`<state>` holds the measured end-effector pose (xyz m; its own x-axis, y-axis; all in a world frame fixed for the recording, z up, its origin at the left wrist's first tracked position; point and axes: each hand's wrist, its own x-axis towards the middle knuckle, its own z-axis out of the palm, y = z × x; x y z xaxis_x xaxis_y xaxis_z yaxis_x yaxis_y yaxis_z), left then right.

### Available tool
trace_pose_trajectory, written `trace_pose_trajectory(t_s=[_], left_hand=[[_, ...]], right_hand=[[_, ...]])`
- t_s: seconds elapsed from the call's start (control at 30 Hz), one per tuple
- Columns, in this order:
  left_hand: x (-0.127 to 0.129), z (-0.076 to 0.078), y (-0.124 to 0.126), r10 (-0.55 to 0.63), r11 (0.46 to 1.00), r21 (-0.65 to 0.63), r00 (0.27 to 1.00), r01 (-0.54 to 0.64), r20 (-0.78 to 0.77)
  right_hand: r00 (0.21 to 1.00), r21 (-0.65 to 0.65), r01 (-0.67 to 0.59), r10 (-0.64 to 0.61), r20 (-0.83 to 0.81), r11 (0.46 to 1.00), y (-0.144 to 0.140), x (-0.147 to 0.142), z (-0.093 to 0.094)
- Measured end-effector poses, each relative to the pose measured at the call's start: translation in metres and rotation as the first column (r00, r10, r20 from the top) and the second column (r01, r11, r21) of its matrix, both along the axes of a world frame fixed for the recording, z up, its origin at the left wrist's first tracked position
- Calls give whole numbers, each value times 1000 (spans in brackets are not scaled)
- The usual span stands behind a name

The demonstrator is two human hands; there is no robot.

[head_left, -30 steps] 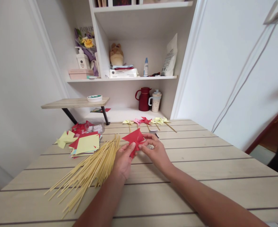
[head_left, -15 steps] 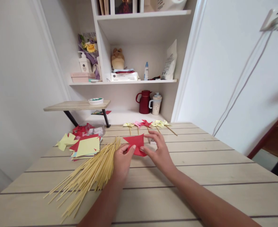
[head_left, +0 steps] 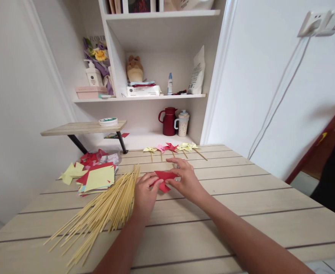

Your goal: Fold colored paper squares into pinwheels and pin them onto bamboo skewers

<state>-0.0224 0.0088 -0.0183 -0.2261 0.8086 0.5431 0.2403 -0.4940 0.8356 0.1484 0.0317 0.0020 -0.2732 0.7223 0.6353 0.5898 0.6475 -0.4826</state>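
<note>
Both hands are down now: the red paper (head_left: 164, 178), held up as a broad sheet a moment ago, lies folded flatter on the tabletop (head_left: 213, 220), left hand (head_left: 144, 194) and right hand (head_left: 184, 179) pinching its edges beside the bamboo sticks (head_left: 104, 213).

Home room: shelf (head_left: 138, 97) with plush toy (head_left: 134, 68), kettle (head_left: 168, 121).

Bamboo sticks (head_left: 99, 217) fanned on table (head_left: 241, 198), stacked paper squares (head_left: 94, 179), finished pinwheels (head_left: 171, 148), red jug (head_left: 167, 121)

Red paper piece (head_left: 164, 177) (folded, nearly flat) low over table.
</note>
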Motion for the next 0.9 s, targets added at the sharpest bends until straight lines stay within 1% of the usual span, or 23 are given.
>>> trace_pose_trajectory(t_s=[0.1,0.2,0.27,0.37,0.47,0.57,0.63,0.7,0.73,0.8,0.87,0.9], left_hand=[[-1,-2,1,61,996,67,991,-53,-122],[-3,-4,1,114,988,133,952,-78,-285],[-3,-5,1,142,982,164,925,-88,-352],[-3,-7,1,163,978,183,901,-95,-403],[-2,-7,1,154,982,166,903,-93,-402],[0,-5,0,104,990,125,927,-62,-361],[1,-2,-2,32,997,74,953,-10,-303],[2,1,-4,-57,998,11,977,61,-207],[2,2,-4,-90,996,-22,986,88,-141],[2,2,-4,-103,992,-77,994,105,23],[1,0,-3,-74,987,-127,978,100,196],[0,-1,-2,-66,983,-147,960,110,272]], right_hand=[[998,-44,-38,36,-44,998,-3,-1,3],[991,-114,-95,83,-109,989,-6,-2,6],[984,-150,-123,101,-146,981,-6,-2,7],[981,-174,-131,102,-168,976,-6,-2,7],[976,-181,-134,98,-193,974,-5,-1,7],[967,-195,-154,106,-233,969,-4,0,8],[959,-223,-169,108,-260,960,-5,-1,9],[947,-280,-180,89,-307,943,-6,-2,10],[932,-328,-197,72,-356,924,-7,-2,11],[869,-436,-271,23,-494,858,-9,-4,11],[773,-495,-372,-34,-634,785,-11,-6,12],[725,-500,-408,-62,-686,764,-11,-7,12]])
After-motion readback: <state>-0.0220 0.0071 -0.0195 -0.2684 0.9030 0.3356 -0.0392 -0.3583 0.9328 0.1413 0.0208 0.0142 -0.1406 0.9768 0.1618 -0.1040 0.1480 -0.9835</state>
